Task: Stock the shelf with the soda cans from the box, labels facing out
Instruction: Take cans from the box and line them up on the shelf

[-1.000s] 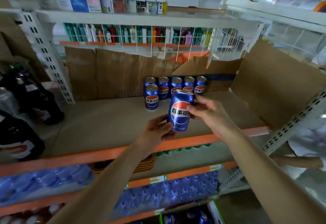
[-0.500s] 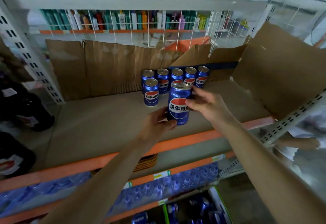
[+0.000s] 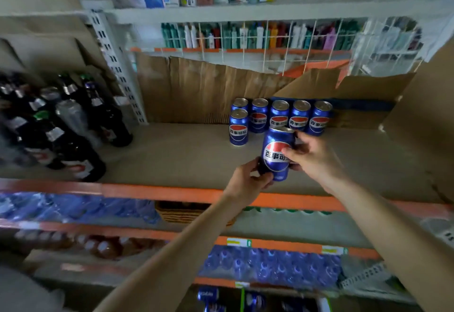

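A blue soda can (image 3: 276, 154) with a red, white and blue label is held with both hands just above the cardboard-lined shelf (image 3: 186, 159). My left hand (image 3: 248, 181) grips its lower left side. My right hand (image 3: 310, 157) holds its right side, thumb across the label. The label faces me. Behind it several matching cans (image 3: 298, 117) stand in a row against the back, and one more can (image 3: 238, 127) stands in front of the row's left end. The box (image 3: 248, 299) with more cans shows at the bottom edge.
Dark bottles (image 3: 63, 125) crowd the shelf's left part. Cardboard panels (image 3: 201, 88) line the back and right side. An orange shelf edge (image 3: 147, 191) runs across the front. Packs of water bottles (image 3: 270, 267) fill the lower shelves. A wire rack with small bottles (image 3: 245, 36) sits above.
The view has swung left, bringing the dark bottles into sight. Both hands keep hold of the can, which stays in front of the row, a little lower and closer to the shelf.
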